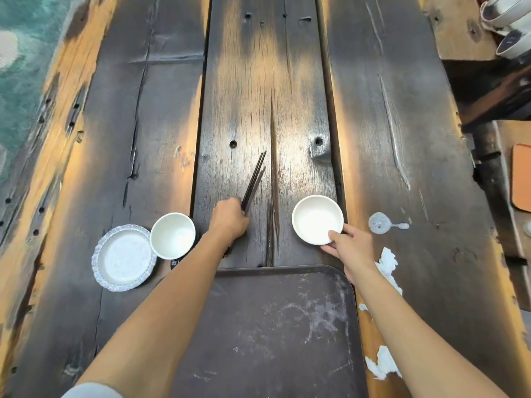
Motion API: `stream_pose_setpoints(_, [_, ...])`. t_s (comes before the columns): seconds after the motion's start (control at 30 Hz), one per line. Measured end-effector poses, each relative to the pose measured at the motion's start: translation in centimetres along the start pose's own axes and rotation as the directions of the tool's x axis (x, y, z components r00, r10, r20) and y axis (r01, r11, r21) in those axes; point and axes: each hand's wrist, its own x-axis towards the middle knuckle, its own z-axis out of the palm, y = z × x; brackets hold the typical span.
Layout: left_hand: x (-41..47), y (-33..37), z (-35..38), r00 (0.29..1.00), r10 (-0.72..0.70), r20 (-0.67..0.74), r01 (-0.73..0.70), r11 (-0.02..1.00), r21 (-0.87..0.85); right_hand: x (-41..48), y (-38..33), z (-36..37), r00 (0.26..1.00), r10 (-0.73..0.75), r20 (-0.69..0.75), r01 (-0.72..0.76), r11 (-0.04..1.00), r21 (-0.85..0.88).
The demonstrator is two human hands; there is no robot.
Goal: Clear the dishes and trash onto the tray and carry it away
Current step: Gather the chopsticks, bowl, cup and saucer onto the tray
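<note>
A dark brown tray (275, 334) lies bare at the near edge of the wooden table. My left hand (228, 221) is closed around the near ends of a pair of dark chopsticks (255, 176), which point away from me. My right hand (349, 247) grips the near rim of a white bowl (316, 218) just beyond the tray's right corner. To the left stand a white paper cup (172, 235) and a small frilled plate (123, 257). A ceramic spoon (382, 224) lies to the right. Crumpled white tissue (388, 265) rests beside the tray, partly under my right forearm.
The table (402, 110) is made of long dark weathered planks with cracks and holes. Stacked white bowls (508, 27) sit at the far right corner. An orange pad (521, 176) lies on a lower surface to the right. Teal flooring shows at the left.
</note>
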Motion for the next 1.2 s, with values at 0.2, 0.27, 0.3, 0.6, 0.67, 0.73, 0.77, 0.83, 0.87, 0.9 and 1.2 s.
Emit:
stream_pose_setpoints(0.2, [-3.8, -1.8, 0.1, 0.965, 0.259, -0.04, -0.259, 0.966, 0.002, -1.8, 0.9, -1.7, 1.0, 0.026, 0.002, -0.026, 0.999, 0.027])
stream_pose_setpoints(0.27, [-5.4, -2.6, 0.5, 0.944, 0.33, -0.026, -0.329, 0.944, 0.037, -2.5, 1.4, -2.5, 0.999, 0.033, -0.012, -0.032, 0.999, 0.039])
stream_pose_setpoints(0.3, [-6.3, -3.0, 0.7, 0.934, 0.356, -0.016, -0.355, 0.934, 0.051, -3.0, 1.8, -3.0, 0.999, 0.036, -0.023, -0.035, 0.998, 0.049])
stream_pose_setpoints(0.6, [-12.9, -5.7, 4.8, 0.874, 0.412, 0.257, -0.471, 0.849, 0.24, -6.9, 4.3, -6.6, 0.995, 0.062, -0.083, -0.055, 0.995, 0.089])
stream_pose_setpoints(0.67, [-13.8, -5.7, 5.7, 0.875, 0.395, 0.279, -0.468, 0.835, 0.287, -7.5, 5.0, -7.4, 0.993, 0.069, -0.097, -0.059, 0.993, 0.105])
stream_pose_setpoints(0.73, [-14.1, -5.7, 6.4, 0.88, 0.382, 0.282, -0.464, 0.818, 0.34, -8.0, 5.6, -8.1, 0.994, 0.066, -0.092, -0.055, 0.991, 0.121])
stream_pose_setpoints(0.77, [-14.0, -5.6, 6.6, 0.883, 0.376, 0.28, -0.461, 0.807, 0.37, -8.1, 5.8, -8.3, 0.994, 0.065, -0.085, -0.055, 0.992, 0.115])
stream_pose_setpoints(0.83, [-13.9, -5.5, 7.0, 0.889, 0.367, 0.274, -0.453, 0.793, 0.407, -8.5, 6.4, -8.7, 0.996, 0.059, -0.065, -0.053, 0.994, 0.093])
stream_pose_setpoints(0.87, [-13.9, -5.5, 7.1, 0.892, 0.368, 0.264, -0.449, 0.793, 0.412, -8.7, 6.8, -8.8, 0.997, 0.057, -0.053, -0.052, 0.995, 0.085])
stream_pose_setpoints(0.9, [-13.9, -5.4, 7.4, 0.895, 0.371, 0.248, -0.445, 0.795, 0.413, -8.8, 7.1, -8.9, 0.997, 0.056, -0.043, -0.053, 0.995, 0.081])
stream_pose_setpoints(1.2, [-15.1, -6.4, 8.8, 0.925, 0.37, 0.079, -0.374, 0.86, 0.348, -9.8, 10.3, -7.8, 0.997, 0.077, -0.011, -0.077, 0.997, 0.001])
